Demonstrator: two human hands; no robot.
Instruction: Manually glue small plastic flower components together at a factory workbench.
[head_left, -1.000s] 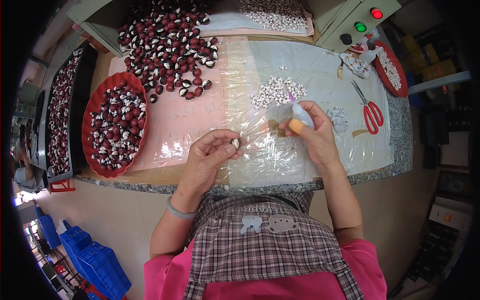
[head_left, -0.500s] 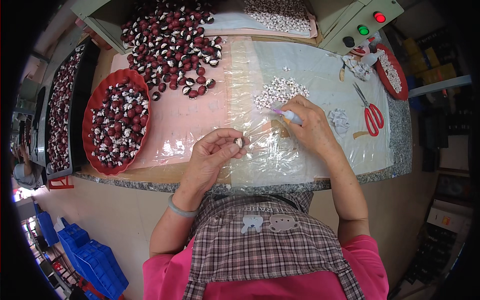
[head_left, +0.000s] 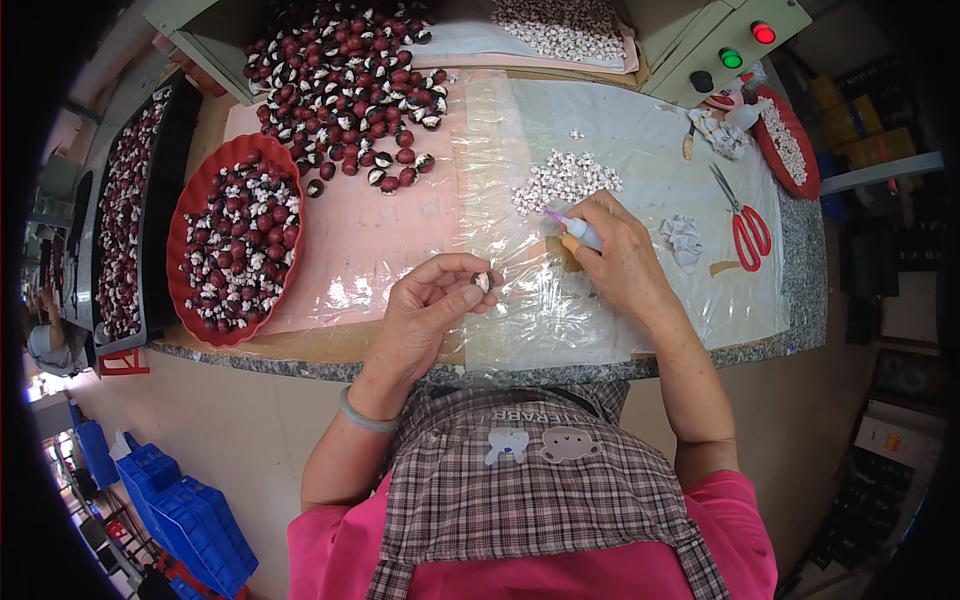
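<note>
Between the thumb and fingers of my left hand (head_left: 430, 305) is a small round piece (head_left: 481, 283), dark with a white face turned up. My right hand (head_left: 628, 258) grips a small pale squeeze bottle (head_left: 585, 234) with an orange collar and a thin purple tip. That tip points left, at the near edge of a loose heap of small white pieces with dark specks (head_left: 567, 180) on the plastic-covered table (head_left: 380, 290). The two hands are apart. A large spread of dark red, black and white balls (head_left: 350, 95) lies at the far left.
A scalloped red tray (head_left: 186, 305) of balls and white bits stands left, beside a long black tray (head_left: 160, 230). To the right lie red-handled scissors (head_left: 746, 238), crumpled white tissue (head_left: 682, 242) and another red tray (head_left: 806, 185). A machine housing with lit buttons (head_left: 731, 60) borders the back.
Both hands keep their grips and nearly the same places. The bottle's tip has shifted very slightly, and the whole view has moved a little.
</note>
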